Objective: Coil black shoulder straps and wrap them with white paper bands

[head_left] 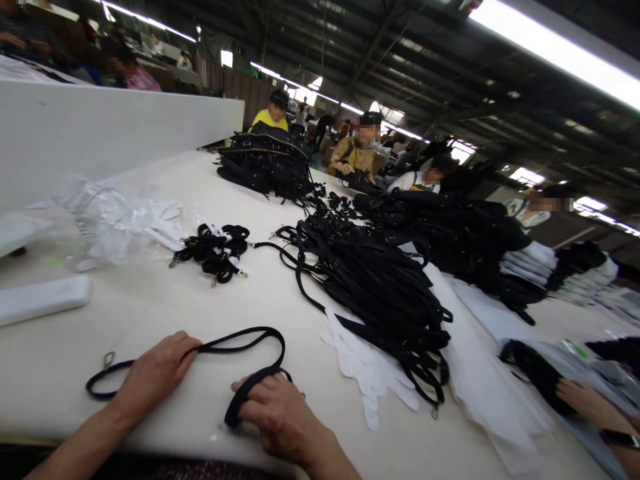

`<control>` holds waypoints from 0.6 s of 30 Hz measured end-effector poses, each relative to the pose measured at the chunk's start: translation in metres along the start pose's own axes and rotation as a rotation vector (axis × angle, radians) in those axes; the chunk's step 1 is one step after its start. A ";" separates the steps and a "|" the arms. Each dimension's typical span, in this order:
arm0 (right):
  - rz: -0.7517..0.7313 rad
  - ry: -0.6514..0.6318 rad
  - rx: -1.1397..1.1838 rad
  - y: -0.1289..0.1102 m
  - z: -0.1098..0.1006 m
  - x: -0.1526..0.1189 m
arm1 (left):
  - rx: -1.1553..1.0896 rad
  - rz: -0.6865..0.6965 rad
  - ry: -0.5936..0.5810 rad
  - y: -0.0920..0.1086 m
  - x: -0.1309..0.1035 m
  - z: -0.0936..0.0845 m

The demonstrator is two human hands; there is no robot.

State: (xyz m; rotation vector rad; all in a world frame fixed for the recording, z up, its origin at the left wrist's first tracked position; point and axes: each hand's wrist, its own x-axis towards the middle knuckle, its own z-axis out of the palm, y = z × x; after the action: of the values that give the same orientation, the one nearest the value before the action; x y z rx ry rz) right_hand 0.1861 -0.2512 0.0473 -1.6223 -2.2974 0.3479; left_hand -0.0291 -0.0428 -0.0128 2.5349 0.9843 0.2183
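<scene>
A long black strap (260, 333) lies in loops on the white table (200, 447) near its front edge. My left hand (157, 370) is closed round the strap left of centre, with a loop and a metal clip (109, 361) sticking out beyond it. To the right, my right hand (277, 413) has its fingers curled on the strap, and a wide black loop passes over them. Part of the strap is hidden beneath both hands.
Bundled black straps (215, 250) and a large strap pile (370, 280) lie ahead. White gloves (370, 367) sit beside the pile, plastic bags (120, 220) at left. Black bags (270, 163) are stacked farther back. Another person's hand (585, 400) is at right.
</scene>
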 end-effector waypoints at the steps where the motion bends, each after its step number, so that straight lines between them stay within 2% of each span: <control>1: 0.063 0.056 0.009 0.002 -0.001 -0.005 | 0.001 0.001 0.004 -0.001 0.000 0.001; 4: 0.199 0.212 -0.050 0.003 0.000 -0.012 | -0.002 0.009 0.000 -0.002 0.004 0.002; 6: 0.185 0.257 -0.127 -0.002 0.002 -0.006 | -0.016 0.012 -0.021 0.000 0.008 0.000; 8: 0.109 0.247 -0.197 -0.013 0.007 0.008 | -0.037 0.022 -0.045 0.005 0.012 -0.002; 13: -0.122 0.111 -0.338 -0.042 0.020 0.037 | -0.083 0.056 -0.056 0.013 0.019 -0.004; 16: -0.140 0.111 -0.310 -0.037 0.015 0.033 | -0.085 0.054 -0.047 0.012 0.018 -0.003; 18: -0.049 0.148 -0.218 -0.019 0.006 0.023 | -0.088 0.050 -0.044 0.009 0.017 -0.003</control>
State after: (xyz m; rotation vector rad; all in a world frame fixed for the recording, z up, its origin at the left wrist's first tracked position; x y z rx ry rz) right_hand 0.1597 -0.2362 0.0513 -1.6260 -2.3227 -0.0346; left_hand -0.0117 -0.0364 -0.0061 2.4754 0.8764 0.2144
